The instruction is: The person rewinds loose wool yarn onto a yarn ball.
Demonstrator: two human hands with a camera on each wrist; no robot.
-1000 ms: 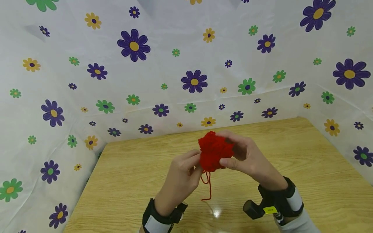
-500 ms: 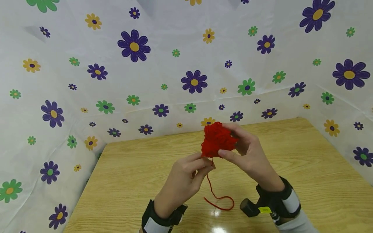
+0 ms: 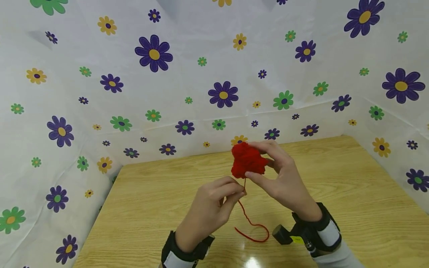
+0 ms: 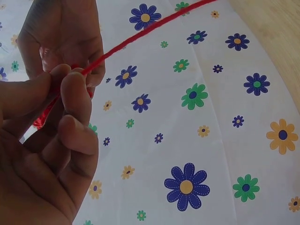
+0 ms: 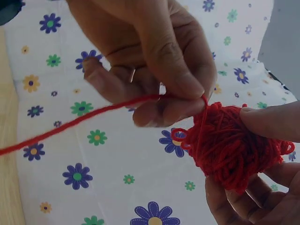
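Observation:
A ball of red yarn (image 3: 247,160) is held up above the wooden table by my right hand (image 3: 285,180), thumb on its near side and fingers behind it. Small loops stick out of the wound strands (image 5: 234,145) in the right wrist view. Just below the ball, my left hand (image 3: 212,203) pinches the loose yarn end (image 5: 84,117) between thumb and forefinger, close to where it leaves the ball. From that pinch the tail (image 3: 256,225) hangs down and curls in a hook shape. In the left wrist view the fingers hide most of the ball.
The pale wooden table (image 3: 151,208) spreads under both hands. A white sheet with printed flowers (image 3: 187,74) stands behind it and along both sides. Black straps with cameras (image 3: 315,230) sit on both wrists.
The right hand has raised the ball and turned it. The left hand has moved from the ball's side to the yarn below it and pinches it; more of the tail now hangs free.

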